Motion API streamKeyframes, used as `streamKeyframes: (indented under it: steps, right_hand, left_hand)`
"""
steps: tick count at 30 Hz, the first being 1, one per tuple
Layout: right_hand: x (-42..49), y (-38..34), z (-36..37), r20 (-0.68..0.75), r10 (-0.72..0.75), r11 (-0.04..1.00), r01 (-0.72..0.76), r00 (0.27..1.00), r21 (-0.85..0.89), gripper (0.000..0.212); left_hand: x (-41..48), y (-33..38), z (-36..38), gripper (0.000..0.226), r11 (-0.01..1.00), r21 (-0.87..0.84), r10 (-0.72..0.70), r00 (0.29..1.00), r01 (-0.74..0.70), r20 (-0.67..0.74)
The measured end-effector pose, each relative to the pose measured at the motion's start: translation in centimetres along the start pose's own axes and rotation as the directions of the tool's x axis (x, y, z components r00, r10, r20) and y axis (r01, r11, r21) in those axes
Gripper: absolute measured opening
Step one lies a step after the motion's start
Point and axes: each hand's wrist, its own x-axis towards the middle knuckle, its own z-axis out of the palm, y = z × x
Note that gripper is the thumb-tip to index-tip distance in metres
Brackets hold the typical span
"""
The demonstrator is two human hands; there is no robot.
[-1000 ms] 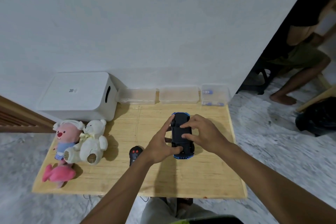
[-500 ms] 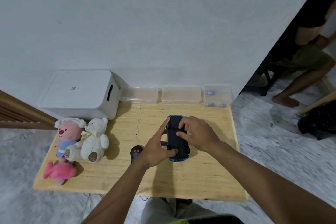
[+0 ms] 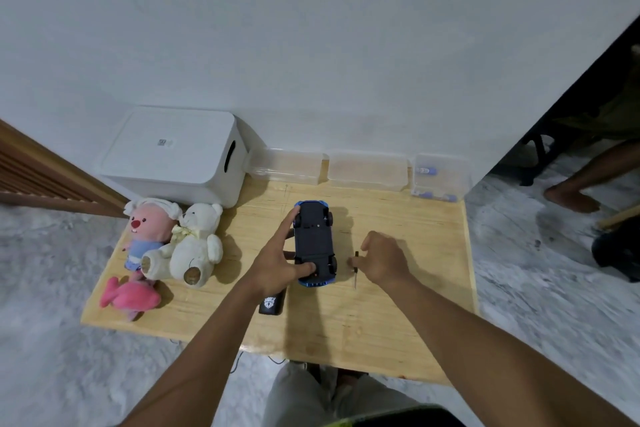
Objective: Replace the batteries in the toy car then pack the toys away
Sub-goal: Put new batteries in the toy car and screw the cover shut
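A blue toy car [image 3: 314,242] lies upside down in the middle of the wooden table [image 3: 398,315], its dark underside facing up. My left hand [image 3: 278,258] grips it from the left, forefinger on the far wheel and thumb on the near end. My right hand [image 3: 382,258] is to the right of the car, fingers closed on a small dark screwdriver [image 3: 355,269] whose tip touches the table. The black remote control [image 3: 273,302] lies under my left wrist. A clear box with blue batteries [image 3: 437,180] stands at the back right.
A white lidded storage box [image 3: 176,156] sits at the back left. Two clear plastic containers [image 3: 367,166] line the wall. A pink plush [image 3: 147,229], a white teddy bear [image 3: 194,246] and a pink fish plush [image 3: 130,296] lie at the left edge. A person sits at far right.
My right hand left the car's underside and moved right, closing on the screwdriver on the table. My left hand stays on the car.
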Motion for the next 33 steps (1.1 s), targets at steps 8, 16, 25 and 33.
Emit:
streamKeyframes:
  steps: [8, 16, 25, 33]
  right_hand:
    - [0.1, 0.3, -1.2, 0.046, 0.005, 0.985, -0.013, 0.999, 0.173, 0.008]
    - [-2.1, -4.4, -11.8, -0.243, -0.184, 0.716, 0.299, 0.952, 0.631, 0.006]
    - [-3.7, -5.5, -13.0, -0.394, -0.321, 0.707, 0.494, 0.861, 0.506, 0.009]
    - [-3.8, -5.7, -13.5, -0.399, -0.327, 0.710, 0.502, 0.856, 0.495, 0.010]
  left_hand:
    - [-0.2, 0.7, 0.7, 0.108, 0.999, -0.028, 0.025, 1.000, -0.024, 0.019]
    - [0.5, 3.9, 2.0, 0.104, 0.998, -0.017, 0.056, 0.995, -0.055, 0.081]
    - [1.4, 7.1, 3.2, 0.101, 0.992, 0.012, 0.126, 0.983, -0.129, 0.132]
    - [1.3, 7.1, 3.2, 0.103, 0.992, 0.007, 0.123, 0.984, -0.125, 0.130]
